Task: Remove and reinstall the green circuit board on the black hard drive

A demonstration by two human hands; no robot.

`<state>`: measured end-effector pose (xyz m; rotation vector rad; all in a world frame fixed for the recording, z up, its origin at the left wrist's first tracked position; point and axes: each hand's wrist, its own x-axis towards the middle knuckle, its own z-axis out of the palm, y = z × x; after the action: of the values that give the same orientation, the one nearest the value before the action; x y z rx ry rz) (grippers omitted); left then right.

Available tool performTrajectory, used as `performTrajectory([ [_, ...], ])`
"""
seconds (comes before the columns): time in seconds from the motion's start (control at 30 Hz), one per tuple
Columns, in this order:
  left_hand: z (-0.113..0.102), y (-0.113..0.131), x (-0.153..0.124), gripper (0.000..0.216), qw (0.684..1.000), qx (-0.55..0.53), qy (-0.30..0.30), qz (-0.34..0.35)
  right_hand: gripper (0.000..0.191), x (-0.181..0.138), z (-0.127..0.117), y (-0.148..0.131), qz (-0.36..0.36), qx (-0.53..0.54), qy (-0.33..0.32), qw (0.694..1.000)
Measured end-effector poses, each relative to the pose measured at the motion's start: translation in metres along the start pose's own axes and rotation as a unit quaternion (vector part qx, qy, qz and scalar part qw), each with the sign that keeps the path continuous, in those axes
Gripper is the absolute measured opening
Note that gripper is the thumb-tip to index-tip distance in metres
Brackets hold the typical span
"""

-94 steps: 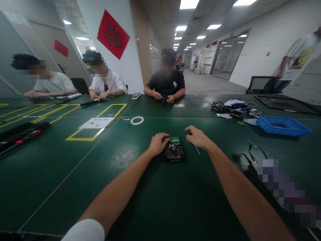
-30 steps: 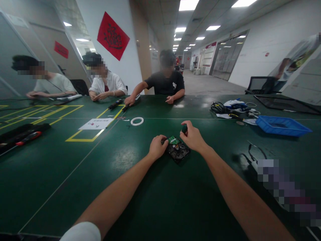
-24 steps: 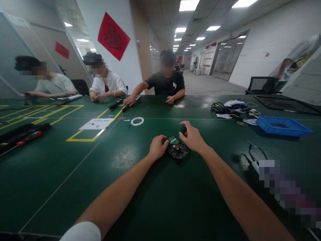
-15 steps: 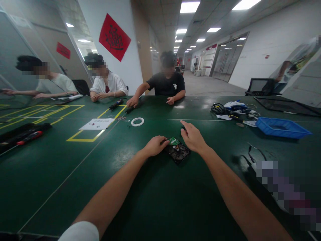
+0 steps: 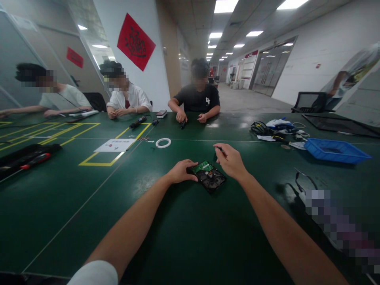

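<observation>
Left hand (image 5: 181,171) has loosened since half a second ago: thumb and fingers, then close together at the drive's edge, are now spread apart, showing more of the drive (image 5: 211,179). Across the table, a co-worker's hand (image 5: 181,116) has drawn back from beside the yellow tape.

Left hand about half open, thumb toward the wearer, fingertips on the far side, drive's left corner between them. Whether it grips cannot be told.

Right hand (image 5: 230,157) closed, thumb against curled fingers, pinching a dark handle (image 5: 219,149); most of it hidden by the hand. Positioned by the drive's right side; any contact cannot be told.

Drive lies on the green table (image 5: 184,237), between the hands, turned so one corner points toward the wearer. Green board (image 5: 203,167) on its far left part, dark casing nearer.

Farther out: white ring (image 5: 163,146) beyond the left hand; left of that, a paper sheet (image 5: 114,145) within yellow tape (image 5: 95,164). Blue tray (image 5: 337,154) well to the right, cables (image 5: 259,128) near it on the far side. Co-worker's hand is at a small dark object (image 5: 183,125).
</observation>
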<state>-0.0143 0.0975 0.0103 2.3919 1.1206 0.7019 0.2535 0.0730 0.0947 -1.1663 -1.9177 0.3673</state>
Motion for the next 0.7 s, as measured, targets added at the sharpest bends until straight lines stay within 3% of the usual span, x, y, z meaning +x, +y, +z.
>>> performTrajectory([
  [0.17,0.0035,-0.0047,0.0004,0.079,1.0,0.008,0.006,0.005,0.034,0.0009,-0.0018,0.0007,0.013,0.026,-0.008,1.0],
  [0.43,0.0058,-0.0062,-0.0003,0.081,1.0,0.002,0.01,0.013,0.027,0.0033,-0.0009,0.0059,-0.056,-0.029,0.037,0.997],
  [0.7,0.0059,-0.0052,-0.0008,0.079,1.0,0.009,0.007,0.017,0.032,0.0016,-0.0019,0.0027,-0.022,0.018,0.02,0.999],
])
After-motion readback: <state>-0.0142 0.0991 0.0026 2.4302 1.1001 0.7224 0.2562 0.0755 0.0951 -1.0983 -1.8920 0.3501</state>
